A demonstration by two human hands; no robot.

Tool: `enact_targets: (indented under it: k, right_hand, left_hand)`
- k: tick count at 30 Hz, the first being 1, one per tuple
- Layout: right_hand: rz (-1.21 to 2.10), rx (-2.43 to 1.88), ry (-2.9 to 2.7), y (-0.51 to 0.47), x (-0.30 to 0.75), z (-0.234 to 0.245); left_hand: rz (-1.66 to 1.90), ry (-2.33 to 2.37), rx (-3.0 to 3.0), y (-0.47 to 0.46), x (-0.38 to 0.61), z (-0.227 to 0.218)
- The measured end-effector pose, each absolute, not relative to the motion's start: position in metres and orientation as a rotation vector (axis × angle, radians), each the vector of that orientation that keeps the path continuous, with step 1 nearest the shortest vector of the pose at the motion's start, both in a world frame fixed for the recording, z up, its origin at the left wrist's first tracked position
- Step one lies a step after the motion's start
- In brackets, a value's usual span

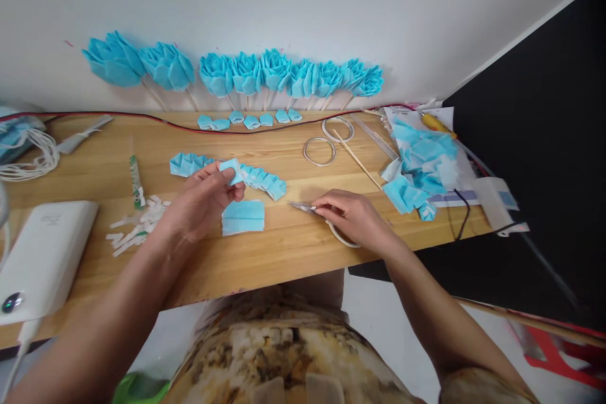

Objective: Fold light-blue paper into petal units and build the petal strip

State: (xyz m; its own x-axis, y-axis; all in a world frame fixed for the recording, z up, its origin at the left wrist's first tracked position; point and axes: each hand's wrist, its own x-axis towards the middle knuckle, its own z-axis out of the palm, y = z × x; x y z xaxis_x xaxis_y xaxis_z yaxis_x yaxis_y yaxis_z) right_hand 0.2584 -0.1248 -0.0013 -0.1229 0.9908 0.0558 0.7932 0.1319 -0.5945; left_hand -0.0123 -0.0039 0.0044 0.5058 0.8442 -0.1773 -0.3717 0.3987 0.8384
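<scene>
My left hand [208,192] pinches a small folded piece of blue paper [230,170] between thumb and fingers, above the table. My right hand [353,218] is closed on small scissors [303,207], their pointed metal tips facing left just over the tabletop. A white curved edge [341,237] shows under that hand, mostly hidden. Below the left fingers lies a flat stack of blue paper rectangles [243,217]. Behind the left hand runs a row of folded blue paper pieces [262,180], partly covered by the fingers.
Blue paper flowers on sticks [249,72] lean against the wall. Two tape rings [319,151] and a wooden stick [357,160] lie at centre right. Crumpled blue paper [421,158] is piled right. White scraps [142,224], a glue tube [136,180] and a power bank [47,259] are left.
</scene>
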Motion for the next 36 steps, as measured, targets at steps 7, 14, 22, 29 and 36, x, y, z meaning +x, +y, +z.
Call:
enact_targets:
  k: [7,14,22,29,36]
  right_hand:
    - [0.524,-1.726,-1.871,-0.128,0.253,-0.009]
    - [0.541,-1.81,-1.642,-0.128,0.25,-0.023]
    - [0.328,-1.655,-1.6,-0.117,0.24,0.0]
    - [-0.199,-1.062,-1.942,-0.08,0.202,0.037]
    - [-0.259,-0.951,-2.068,-0.053,0.193,0.02]
  left_hand:
    - [0.829,0.705,0.851,-0.004,-0.012,0.004]
    - [0.803,0.699,0.882,-0.005,-0.011,0.003]
    - [0.763,0.819,1.02,-0.013,-0.006,0.009]
    - [0.725,0.847,1.077,-0.012,-0.006,0.005]
    - [0.67,0.833,1.132,-0.012,-0.007,0.013]
